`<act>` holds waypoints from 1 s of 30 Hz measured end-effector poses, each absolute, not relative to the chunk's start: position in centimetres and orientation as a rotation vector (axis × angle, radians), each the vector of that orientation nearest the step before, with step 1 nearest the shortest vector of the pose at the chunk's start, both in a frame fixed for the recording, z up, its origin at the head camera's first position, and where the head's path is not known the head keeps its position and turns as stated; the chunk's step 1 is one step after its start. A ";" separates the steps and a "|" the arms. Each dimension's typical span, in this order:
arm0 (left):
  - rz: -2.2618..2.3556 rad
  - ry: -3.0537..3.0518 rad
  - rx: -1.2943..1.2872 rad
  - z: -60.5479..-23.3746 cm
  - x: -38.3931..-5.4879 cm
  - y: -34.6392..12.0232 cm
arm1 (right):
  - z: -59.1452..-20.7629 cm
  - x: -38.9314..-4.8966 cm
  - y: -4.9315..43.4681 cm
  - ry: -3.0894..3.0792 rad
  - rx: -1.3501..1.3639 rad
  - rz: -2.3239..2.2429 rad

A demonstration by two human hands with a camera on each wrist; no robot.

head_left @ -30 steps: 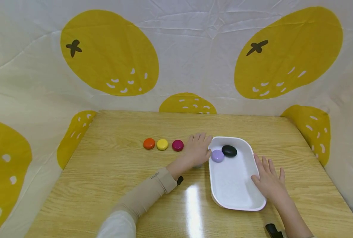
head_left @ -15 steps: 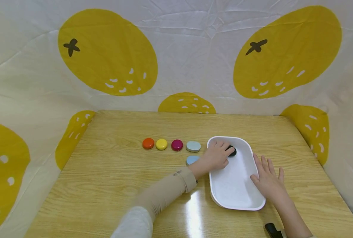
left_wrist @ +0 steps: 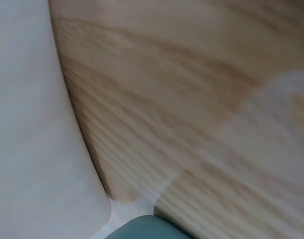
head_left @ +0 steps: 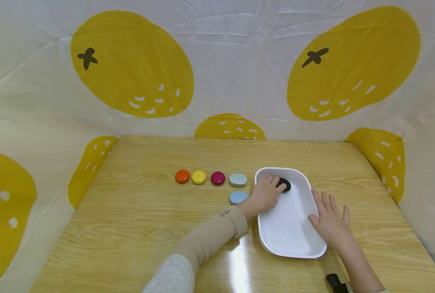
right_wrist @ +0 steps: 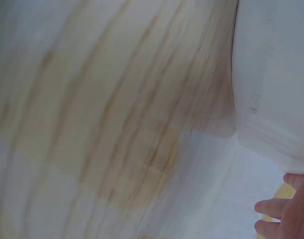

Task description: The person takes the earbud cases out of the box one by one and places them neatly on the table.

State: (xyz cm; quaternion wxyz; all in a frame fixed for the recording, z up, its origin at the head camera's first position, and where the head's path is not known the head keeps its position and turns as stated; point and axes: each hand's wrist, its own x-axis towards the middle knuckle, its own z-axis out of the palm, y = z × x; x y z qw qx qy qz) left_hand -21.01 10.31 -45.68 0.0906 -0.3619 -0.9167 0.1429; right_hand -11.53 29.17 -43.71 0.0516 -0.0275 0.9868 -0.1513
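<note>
My left hand (head_left: 266, 196) reaches into the far left part of a white tray (head_left: 290, 253), its fingers bent downward. A black glossy oval piece (head_left: 285, 185) shows beside its fingertips. The lilac piece seen earlier is hidden under this hand, and whether the fingers pinch it cannot be made out. My right hand (head_left: 331, 221) rests against the tray's right rim with fingers spread; some of its fingers (right_wrist: 273, 208) show at the lower right of the right wrist view. Left of the tray lie a pale grey-green oval piece (head_left: 238, 180) and a light blue one (head_left: 238, 197).
A magenta round piece (head_left: 217, 178), a yellow one (head_left: 198, 177) and an orange one (head_left: 182, 176) continue the row leftward on the wooden table (head_left: 140, 228). A white cloth (head_left: 235, 73) with yellow fruit prints hangs behind and at both sides.
My left hand has moved right, from above the table beside the tray into it, covering the lilac piece. This uncovered the grey-green and blue pieces. The right hand has stayed put.
</note>
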 end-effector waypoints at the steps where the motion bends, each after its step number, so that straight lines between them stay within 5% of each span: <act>1: 0.444 -2.731 -1.070 -45.7 -21.0 10.3 | -43.7 -11.5 29.2 3.000 -0.083 -0.461; 18: 0.536 -2.866 -1.012 -45.8 -21.1 10.6 | -43.9 -11.8 29.3 3.015 -0.093 -0.463; 30: 0.067 -2.739 -1.009 -44.8 -21.5 9.3 | -43.8 -11.6 29.3 3.006 -0.082 -0.466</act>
